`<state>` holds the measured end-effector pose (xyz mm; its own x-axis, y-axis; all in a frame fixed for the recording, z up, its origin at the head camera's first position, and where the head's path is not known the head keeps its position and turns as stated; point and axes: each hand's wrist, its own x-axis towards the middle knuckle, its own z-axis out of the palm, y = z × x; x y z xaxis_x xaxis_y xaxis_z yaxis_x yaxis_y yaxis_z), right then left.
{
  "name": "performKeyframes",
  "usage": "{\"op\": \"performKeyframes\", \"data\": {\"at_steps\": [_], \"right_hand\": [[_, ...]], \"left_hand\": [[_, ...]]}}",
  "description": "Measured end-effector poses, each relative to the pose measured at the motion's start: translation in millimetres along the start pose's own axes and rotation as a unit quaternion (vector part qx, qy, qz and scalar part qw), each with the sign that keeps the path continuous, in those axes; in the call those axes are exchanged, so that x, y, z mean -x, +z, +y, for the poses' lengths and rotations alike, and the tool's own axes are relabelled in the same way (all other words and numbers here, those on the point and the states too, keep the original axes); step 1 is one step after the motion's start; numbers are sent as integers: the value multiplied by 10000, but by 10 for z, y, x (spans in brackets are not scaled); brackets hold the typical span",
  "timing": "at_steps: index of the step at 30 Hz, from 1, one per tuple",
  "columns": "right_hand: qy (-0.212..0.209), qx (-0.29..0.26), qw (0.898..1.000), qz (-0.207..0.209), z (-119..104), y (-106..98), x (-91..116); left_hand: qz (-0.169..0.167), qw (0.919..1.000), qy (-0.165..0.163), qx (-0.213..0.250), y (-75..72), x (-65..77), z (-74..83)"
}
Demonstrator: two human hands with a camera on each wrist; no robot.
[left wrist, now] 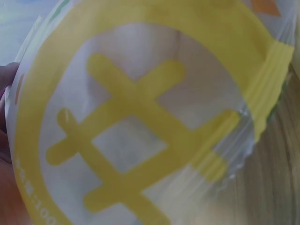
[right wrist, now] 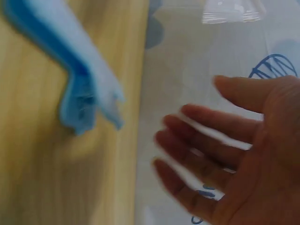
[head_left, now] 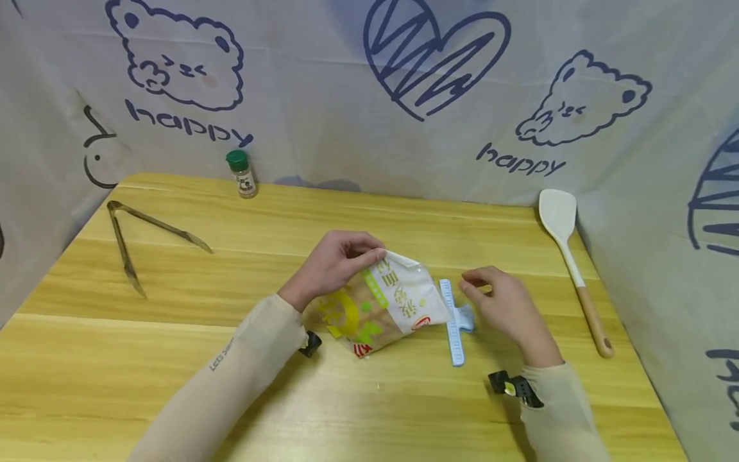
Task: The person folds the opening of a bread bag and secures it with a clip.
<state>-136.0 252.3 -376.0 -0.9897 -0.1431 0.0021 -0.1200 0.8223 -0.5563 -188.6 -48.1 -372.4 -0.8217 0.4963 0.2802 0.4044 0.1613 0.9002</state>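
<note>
My left hand (head_left: 337, 262) pinches the folded top edge of a printed plastic food bag (head_left: 404, 292) between thumb and fingers, holding it tilted over the table. In the left wrist view the bag (left wrist: 136, 112) fills most of the picture, showing a yellow ring and crossed bars on clear film; only a bit of the hand (left wrist: 5, 117) shows at the left edge. A light blue bag clip (head_left: 455, 333) lies beside the bag's right corner. Just right of the clip, my right hand (head_left: 508, 308) hovers with loosely bent fingers, apart from the clip (right wrist: 79, 70) in the right wrist view.
Metal tongs (head_left: 122, 247) lie spread at the table's left. A green-capped seasoning jar (head_left: 241, 174) stands at the back edge. Along the right side rests a white spatula (head_left: 568, 250) with a wooden handle. Printed cloth (head_left: 312, 96) hangs behind the wooden table (head_left: 369, 417).
</note>
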Motion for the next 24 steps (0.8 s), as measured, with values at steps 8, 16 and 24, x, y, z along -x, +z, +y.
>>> {"op": "performKeyframes", "data": {"at_steps": [8,16,24], "right_hand": [[270,703,9929,-923,125,123,93],[442,703,9910,-1048,151,192,109],[582,75,9937,-955,204,184,70]], "left_hand": [[-17,10000,49,15,24,-12,-7],[15,10000,32,-28,39,-25,-9],[12,10000,19,4,37,-34,-18]]}}
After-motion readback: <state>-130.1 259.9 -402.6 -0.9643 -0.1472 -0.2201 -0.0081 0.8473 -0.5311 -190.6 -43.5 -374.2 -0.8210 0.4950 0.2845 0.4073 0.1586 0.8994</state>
